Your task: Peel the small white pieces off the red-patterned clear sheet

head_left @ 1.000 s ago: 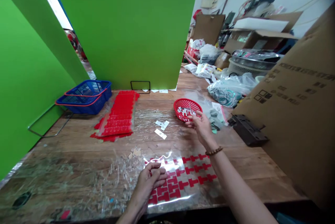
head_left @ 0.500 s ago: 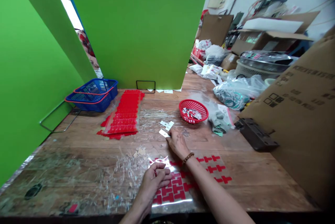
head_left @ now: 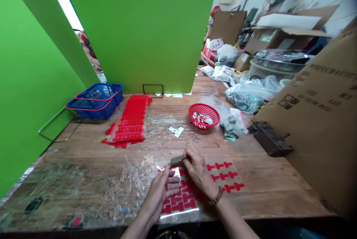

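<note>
My right hand pinches one end of a small flat tag, its face grey in shadow. The tag's other end hangs just above the thumb tip of my left hand; whether they touch I cannot tell. With fingers stretched out, my left hand rests over a clear plastic sheet bearing red T-shaped pieces. To the right, more red pieces lie in rows, partly covered by my right forearm. Farther back, a few white tags lie overlapping on the wooden table.
A red basket with tags in it stands behind my right hand. Stacked red sheets and a blue basket are on the left. A dark metal block sits by a cardboard sheet on the right; a green panel stands behind.
My right hand has lifted one tag off the table and brought it back toward my left hand. My left hand's fingers are a little straighter, its thumb raised toward the tag.
</note>
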Tool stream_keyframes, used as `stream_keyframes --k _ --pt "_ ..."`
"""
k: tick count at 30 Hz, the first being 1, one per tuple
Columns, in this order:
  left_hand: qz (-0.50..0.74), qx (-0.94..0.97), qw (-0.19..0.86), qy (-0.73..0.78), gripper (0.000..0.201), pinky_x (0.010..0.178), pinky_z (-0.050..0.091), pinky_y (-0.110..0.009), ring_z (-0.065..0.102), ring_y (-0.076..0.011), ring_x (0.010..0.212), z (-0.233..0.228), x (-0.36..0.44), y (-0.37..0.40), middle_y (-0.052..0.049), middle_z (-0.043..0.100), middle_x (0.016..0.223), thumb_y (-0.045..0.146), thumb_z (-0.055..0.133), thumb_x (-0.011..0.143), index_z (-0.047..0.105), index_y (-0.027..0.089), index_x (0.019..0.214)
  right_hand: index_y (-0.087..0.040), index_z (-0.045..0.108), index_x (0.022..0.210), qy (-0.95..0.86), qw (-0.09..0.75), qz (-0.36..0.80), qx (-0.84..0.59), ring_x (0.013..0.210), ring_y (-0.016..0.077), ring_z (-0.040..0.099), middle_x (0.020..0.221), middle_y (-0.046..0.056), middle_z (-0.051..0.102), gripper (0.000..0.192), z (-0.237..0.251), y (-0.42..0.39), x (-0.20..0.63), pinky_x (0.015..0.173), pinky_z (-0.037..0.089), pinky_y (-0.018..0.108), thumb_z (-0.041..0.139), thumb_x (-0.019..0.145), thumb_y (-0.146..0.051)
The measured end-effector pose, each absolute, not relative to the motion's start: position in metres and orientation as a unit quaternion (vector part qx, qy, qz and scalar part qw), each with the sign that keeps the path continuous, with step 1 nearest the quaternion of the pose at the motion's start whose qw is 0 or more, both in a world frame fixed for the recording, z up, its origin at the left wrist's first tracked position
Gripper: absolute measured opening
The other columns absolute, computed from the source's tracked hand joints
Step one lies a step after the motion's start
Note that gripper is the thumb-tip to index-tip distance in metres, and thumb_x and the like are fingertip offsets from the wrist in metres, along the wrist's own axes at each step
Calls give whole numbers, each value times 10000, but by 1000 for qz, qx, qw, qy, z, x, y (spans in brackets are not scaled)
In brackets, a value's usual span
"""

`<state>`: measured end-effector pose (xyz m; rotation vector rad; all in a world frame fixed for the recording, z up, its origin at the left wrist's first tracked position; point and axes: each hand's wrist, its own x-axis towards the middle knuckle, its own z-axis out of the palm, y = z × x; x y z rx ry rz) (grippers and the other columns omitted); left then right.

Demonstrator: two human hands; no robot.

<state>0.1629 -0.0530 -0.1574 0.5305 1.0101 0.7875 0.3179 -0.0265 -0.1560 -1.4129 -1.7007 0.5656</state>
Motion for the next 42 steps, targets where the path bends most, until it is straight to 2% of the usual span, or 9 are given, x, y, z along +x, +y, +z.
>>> stream_keyframes --k 4,7,13,18,23,29,42 --pt "333 274 793 430 327 687 521 -290 675 -198 758 -149 166 -51 -128 693 838 392 592 787 534 128 970 -191 440 701 -680 427 264 -535 724 146 459 757 7 460 197 -153 -63 318 649 380 256 392 761 -9" --pt "308 292 794 435 290 626 524 -234 672 -157 673 -148 170 -53 -109 696 769 296 665 744 541 114 932 -189 452 711 -675 439 284 -521 758 152 471 791 20 464 202 -149 -79 317 672 400 264 382 783 -14" --pt "329 265 780 461 261 588 534 -210 666 -135 610 -149 173 -55 -112 702 740 193 684 723 538 105 921 -196 522 970 -626 482 265 -553 907 183 498 976 62 505 197 -157 -93 324 776 420 289 435 823 -98" --pt "350 247 765 481 183 668 551 -269 689 -191 709 -154 174 -51 -122 699 787 138 651 734 553 109 886 -195 535 825 -569 486 261 -609 774 171 522 815 28 544 82 -176 -100 340 695 420 267 458 839 -171" --pt "395 245 733 496 130 729 548 -301 687 -184 719 -165 178 -49 -80 682 830 104 641 730 583 118 846 -186 537 801 -544 476 271 -636 712 164 514 759 15 553 78 -184 -91 352 650 412 261 466 831 -182" --pt "412 256 716 503 118 700 553 -281 685 -174 686 -171 178 -47 -62 676 778 114 657 715 584 118 807 -188 531 774 -578 463 236 -629 725 164 498 763 16 532 111 -179 -85 351 667 396 270 450 836 -143" --pt "413 261 715 500 176 652 545 -257 679 -169 652 -171 177 -46 -63 669 757 152 692 682 581 120 816 -191 565 801 -632 349 238 -650 733 181 506 794 42 516 125 -174 -103 329 657 425 292 474 812 -107"
